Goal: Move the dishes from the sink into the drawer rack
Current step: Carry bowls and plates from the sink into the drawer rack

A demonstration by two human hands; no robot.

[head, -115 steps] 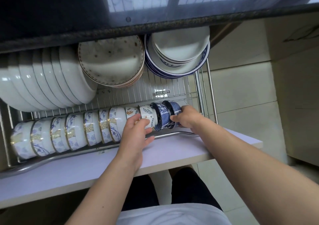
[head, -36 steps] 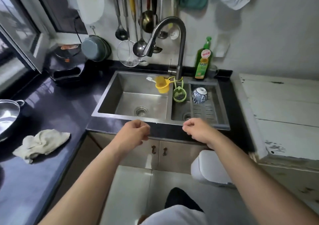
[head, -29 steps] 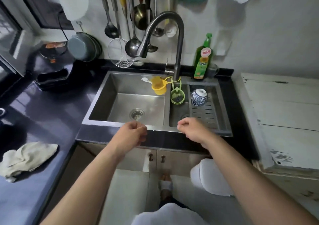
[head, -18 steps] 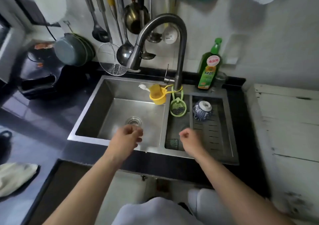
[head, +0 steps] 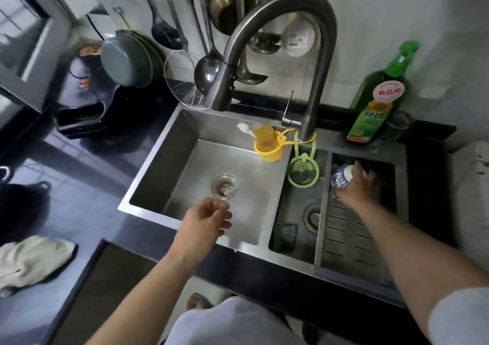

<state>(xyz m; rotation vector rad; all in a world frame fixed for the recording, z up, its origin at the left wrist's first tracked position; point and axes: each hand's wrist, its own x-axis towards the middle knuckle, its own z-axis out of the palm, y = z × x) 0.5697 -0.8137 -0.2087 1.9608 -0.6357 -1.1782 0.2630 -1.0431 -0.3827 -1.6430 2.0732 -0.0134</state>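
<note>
A small blue-and-white bowl [head: 339,180] lies upside down at the far end of the perforated drain tray [head: 349,241], in the right part of the steel sink [head: 148,212]. My right hand [head: 361,185] reaches over the tray and its fingers wrap the bowl's right side and base. My left hand [head: 203,223] hovers over the front rim of the left basin, fingers loosely curled, holding nothing. The drawer rack is out of view.
A tall curved faucet [head: 317,53] arches over the sink's middle. A yellow cup [head: 267,146] and a green strainer [head: 303,174] hang from its base. A green soap bottle [head: 375,101] stands behind the tray. A cloth [head: 31,260] lies on the dark counter at left.
I turned from the drawer rack to the sink and leaned in. My right hand went from the sink's front rim to the bowl and closed on it. My left hand stayed near the front rim.
</note>
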